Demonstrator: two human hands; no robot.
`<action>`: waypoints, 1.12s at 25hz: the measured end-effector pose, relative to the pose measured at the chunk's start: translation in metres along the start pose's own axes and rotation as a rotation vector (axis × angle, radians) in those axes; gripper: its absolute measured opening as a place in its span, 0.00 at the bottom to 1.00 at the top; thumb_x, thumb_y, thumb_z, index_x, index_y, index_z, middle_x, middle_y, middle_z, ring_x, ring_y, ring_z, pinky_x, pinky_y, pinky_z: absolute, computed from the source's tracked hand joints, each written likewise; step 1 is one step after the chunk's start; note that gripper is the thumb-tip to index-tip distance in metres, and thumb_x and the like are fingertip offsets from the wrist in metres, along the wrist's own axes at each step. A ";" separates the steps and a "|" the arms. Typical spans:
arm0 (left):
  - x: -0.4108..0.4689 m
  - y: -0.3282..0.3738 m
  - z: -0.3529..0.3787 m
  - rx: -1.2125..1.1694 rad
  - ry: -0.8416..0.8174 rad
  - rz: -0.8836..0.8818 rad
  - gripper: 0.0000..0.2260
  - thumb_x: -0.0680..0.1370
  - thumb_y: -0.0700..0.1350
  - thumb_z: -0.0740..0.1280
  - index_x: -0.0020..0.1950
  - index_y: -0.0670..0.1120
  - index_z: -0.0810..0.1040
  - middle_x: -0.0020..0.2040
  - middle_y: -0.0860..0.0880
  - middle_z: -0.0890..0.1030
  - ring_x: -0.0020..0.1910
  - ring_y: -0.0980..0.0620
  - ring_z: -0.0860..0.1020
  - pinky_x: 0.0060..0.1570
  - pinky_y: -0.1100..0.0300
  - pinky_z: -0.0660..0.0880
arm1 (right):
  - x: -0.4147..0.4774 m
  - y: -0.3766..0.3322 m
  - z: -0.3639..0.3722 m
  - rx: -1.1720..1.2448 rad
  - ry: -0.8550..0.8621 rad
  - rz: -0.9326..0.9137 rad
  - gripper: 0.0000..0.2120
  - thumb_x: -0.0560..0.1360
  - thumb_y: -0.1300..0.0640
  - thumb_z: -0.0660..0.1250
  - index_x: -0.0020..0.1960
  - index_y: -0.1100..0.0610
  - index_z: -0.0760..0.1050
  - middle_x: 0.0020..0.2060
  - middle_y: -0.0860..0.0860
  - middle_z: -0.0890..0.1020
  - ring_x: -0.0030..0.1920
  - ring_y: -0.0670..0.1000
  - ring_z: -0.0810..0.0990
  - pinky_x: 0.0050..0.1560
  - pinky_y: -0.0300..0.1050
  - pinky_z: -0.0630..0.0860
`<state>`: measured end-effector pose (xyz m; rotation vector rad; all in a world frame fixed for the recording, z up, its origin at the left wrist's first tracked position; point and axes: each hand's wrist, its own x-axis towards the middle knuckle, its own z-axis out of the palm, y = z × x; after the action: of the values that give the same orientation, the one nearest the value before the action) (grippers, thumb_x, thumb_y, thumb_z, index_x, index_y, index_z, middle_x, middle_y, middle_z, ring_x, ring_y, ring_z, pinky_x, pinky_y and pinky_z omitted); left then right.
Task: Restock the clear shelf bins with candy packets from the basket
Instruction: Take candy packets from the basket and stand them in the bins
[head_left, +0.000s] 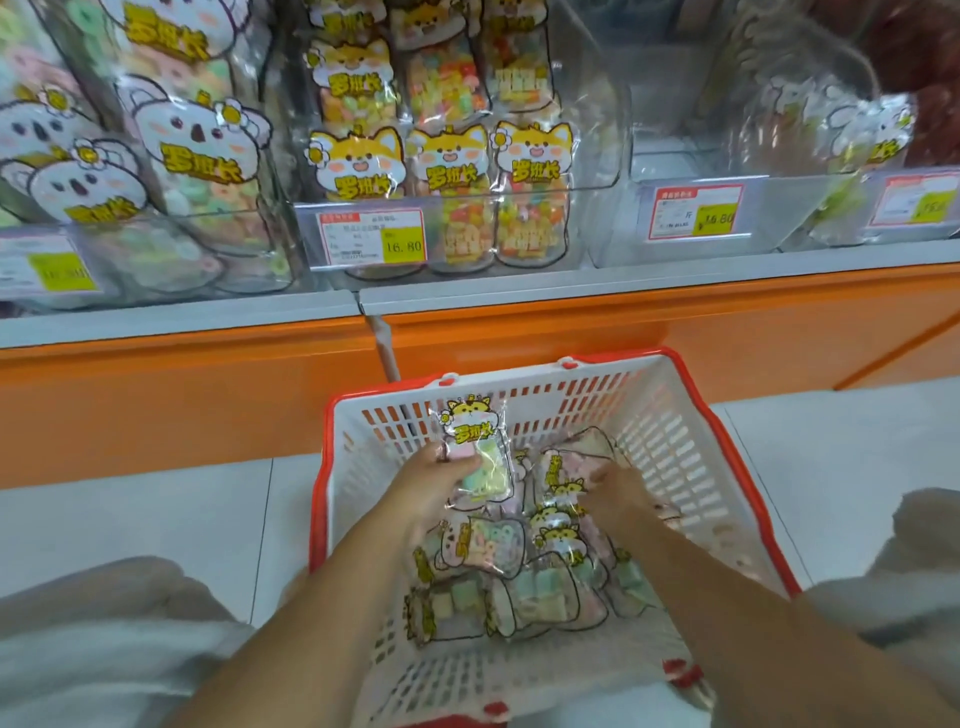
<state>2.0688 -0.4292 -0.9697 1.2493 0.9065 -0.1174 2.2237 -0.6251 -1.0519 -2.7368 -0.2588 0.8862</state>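
At a sweet-shop shelf, a person holds a candy packet (475, 452) above a red-rimmed white basket (727, 431). The left hand (434, 486) is curled round the packet's lower half, with the thumb across its front. The packet stands upright in that hand, label end uppermost, its long axis pointing up and away toward the shelf.

The right hand (618, 491), just to the right of the left, reaches fingers-first onto the loose packets (519, 571) heaped under both hands. Blur hides whether it pinches one or only touches it.

Straight up and beyond the left hand is the middle bin (597, 130), crowded with fox-face packets like the one held. Up and to the right of the right hand, the right bin (761, 208) looks nearly bare. The left hand is the nearer to the middle bin, so the coming move is probably a plain lift forward and up, with the packet kept upright to clear the bin's front wall.

Yellow characters on the labels read "罗班长". The red-bordered price tag (371, 236) on the middle bin shows "16.80", as does the second tag (693, 210) on the right bin. Their smaller print is illegible.
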 end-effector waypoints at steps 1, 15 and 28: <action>0.003 -0.003 -0.001 0.004 0.009 -0.010 0.15 0.77 0.48 0.71 0.60 0.51 0.71 0.55 0.51 0.78 0.55 0.50 0.76 0.64 0.43 0.72 | -0.002 -0.001 0.004 -0.144 0.016 -0.012 0.11 0.75 0.52 0.65 0.55 0.56 0.76 0.57 0.56 0.78 0.56 0.57 0.76 0.52 0.45 0.71; 0.002 -0.015 0.016 0.009 -0.015 -0.058 0.24 0.76 0.51 0.72 0.69 0.47 0.71 0.67 0.48 0.75 0.65 0.47 0.72 0.68 0.41 0.68 | -0.036 0.000 -0.006 0.113 0.022 0.052 0.10 0.78 0.51 0.66 0.42 0.56 0.74 0.29 0.50 0.76 0.32 0.48 0.76 0.32 0.39 0.70; -0.011 0.002 0.030 -0.122 -0.033 -0.021 0.38 0.77 0.55 0.70 0.80 0.49 0.54 0.78 0.46 0.61 0.72 0.43 0.66 0.70 0.41 0.65 | -0.088 -0.032 -0.105 1.108 0.277 -0.211 0.06 0.81 0.62 0.61 0.45 0.58 0.71 0.36 0.53 0.79 0.33 0.51 0.76 0.30 0.42 0.75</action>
<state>2.0781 -0.4582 -0.9604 1.1219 0.8856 -0.0982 2.2135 -0.6357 -0.9120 -1.7128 0.0179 0.3776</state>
